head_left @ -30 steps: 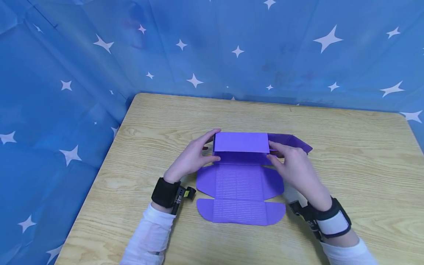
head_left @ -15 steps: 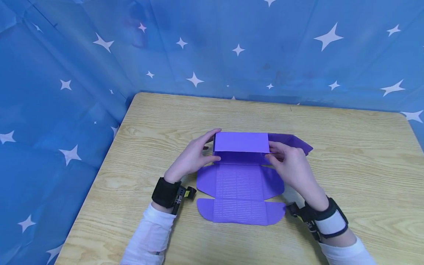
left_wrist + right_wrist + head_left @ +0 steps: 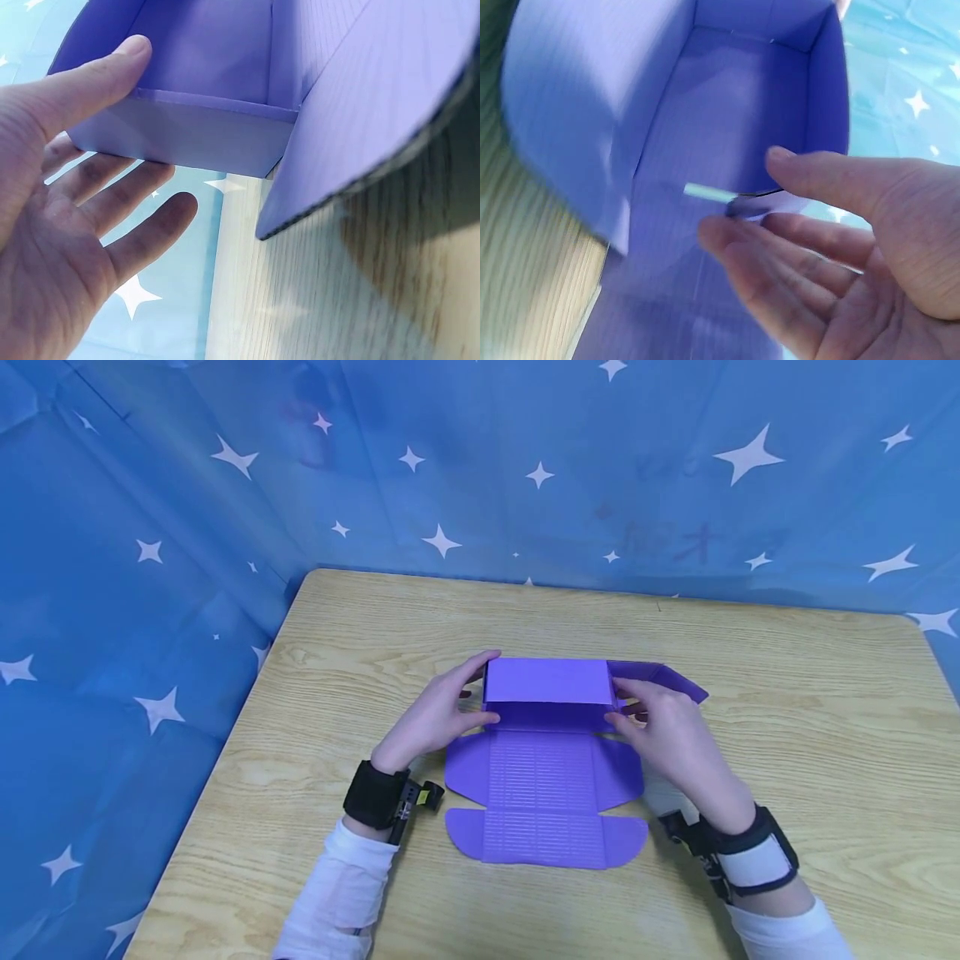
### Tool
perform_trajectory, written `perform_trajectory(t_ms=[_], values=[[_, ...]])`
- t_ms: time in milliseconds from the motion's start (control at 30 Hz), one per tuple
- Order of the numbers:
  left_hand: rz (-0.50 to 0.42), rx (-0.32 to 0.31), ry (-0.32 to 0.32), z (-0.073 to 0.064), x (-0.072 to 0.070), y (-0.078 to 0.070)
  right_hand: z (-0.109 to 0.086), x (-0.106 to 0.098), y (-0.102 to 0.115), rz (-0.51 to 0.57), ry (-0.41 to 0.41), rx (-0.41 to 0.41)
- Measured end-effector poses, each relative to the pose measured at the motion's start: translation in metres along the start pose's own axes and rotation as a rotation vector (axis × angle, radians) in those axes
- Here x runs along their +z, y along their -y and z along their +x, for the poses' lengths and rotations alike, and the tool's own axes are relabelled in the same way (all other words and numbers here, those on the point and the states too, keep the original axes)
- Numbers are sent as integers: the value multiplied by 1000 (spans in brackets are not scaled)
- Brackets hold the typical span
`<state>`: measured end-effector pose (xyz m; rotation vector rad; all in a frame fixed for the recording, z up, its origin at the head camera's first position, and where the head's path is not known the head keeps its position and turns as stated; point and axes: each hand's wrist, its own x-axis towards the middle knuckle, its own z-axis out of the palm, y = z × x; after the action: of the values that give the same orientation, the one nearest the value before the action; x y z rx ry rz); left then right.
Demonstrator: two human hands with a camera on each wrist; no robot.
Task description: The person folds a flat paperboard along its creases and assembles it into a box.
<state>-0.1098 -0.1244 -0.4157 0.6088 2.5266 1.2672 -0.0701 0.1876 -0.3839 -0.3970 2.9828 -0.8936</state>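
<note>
A purple cardboard box (image 3: 547, 681), partly folded up, lies on the table with its ribbed lid panel (image 3: 543, 797) spread flat toward the front. At its left end my left hand (image 3: 438, 710) holds the end wall (image 3: 195, 135), thumb over the rim and fingers along the outside. My right hand (image 3: 667, 727) is at the right end, thumb and fingertips about a small end flap (image 3: 761, 204). In the right wrist view that flap's edge shows between thumb and fingers. A long side flap (image 3: 663, 675) sticks out to the right behind this hand.
The wood-grain table (image 3: 810, 718) extends around the box on all sides. A blue curtain with white stars (image 3: 487, 468) hangs behind and to the left. Rounded side tabs (image 3: 624, 843) of the lid lie flat near the front.
My right hand shifts slightly left, then back to the right, at the box's right end, its fingers moving about the small flap. My left hand and the box stay in place.
</note>
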Motion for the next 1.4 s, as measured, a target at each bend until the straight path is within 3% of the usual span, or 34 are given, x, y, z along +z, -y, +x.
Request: perform_trajectory(t_ms=[200, 600, 1100, 1400], values=[[-1, -2, 4, 0, 0, 1, 2, 1, -12, -66, 76, 32], [-11, -3, 5, 0, 0, 0, 6, 14, -24, -157, 142, 102], [-17, -12, 1, -1, 1, 2, 4, 10, -12, 5, 54, 51], [-14, -19, 3, 0, 1, 1, 4, 10, -4, 18, 54, 15]])
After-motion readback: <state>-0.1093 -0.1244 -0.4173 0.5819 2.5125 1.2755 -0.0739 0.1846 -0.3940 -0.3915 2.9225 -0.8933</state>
